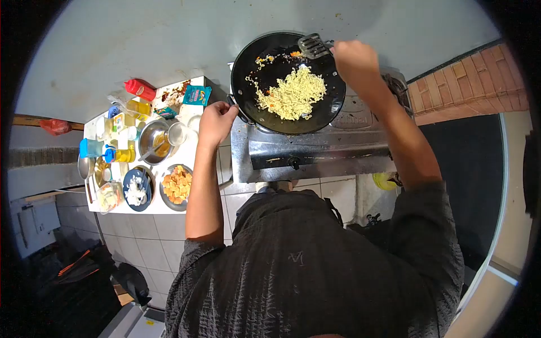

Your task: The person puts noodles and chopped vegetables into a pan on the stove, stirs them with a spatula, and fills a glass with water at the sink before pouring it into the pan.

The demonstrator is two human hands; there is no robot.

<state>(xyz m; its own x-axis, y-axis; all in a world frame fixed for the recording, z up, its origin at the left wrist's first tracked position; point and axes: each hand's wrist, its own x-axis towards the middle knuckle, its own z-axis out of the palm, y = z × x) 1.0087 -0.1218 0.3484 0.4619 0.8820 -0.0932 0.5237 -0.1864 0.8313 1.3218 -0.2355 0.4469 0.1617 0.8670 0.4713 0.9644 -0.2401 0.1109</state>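
Note:
A large black wok (pixel 245 70) sits on the stove, with a pile of pale yellow noodles (pixel 297 94) in its middle and lower part. Small orange and white bits cling to its upper side. My left hand (pixel 217 119) is closed at the wok's left side, gripping the wok handle (pixel 239 110). In my right hand (pixel 355 59) is a slotted spatula (pixel 313 47), its head over the wok's upper right edge, apart from the noodles. My right fingers are wrapped round its handle.
The steel stove (pixel 315 149) has a knob in front. On the left, a white table (pixel 163 208) carries a red bottle (pixel 140 89), a metal bowl (pixel 151 132), a plate of orange-brown pieces (pixel 177 185), a dark bowl with white food (pixel 137 188) and oil bottles (pixel 121 155). Bricks (pixel 456 84) line the right.

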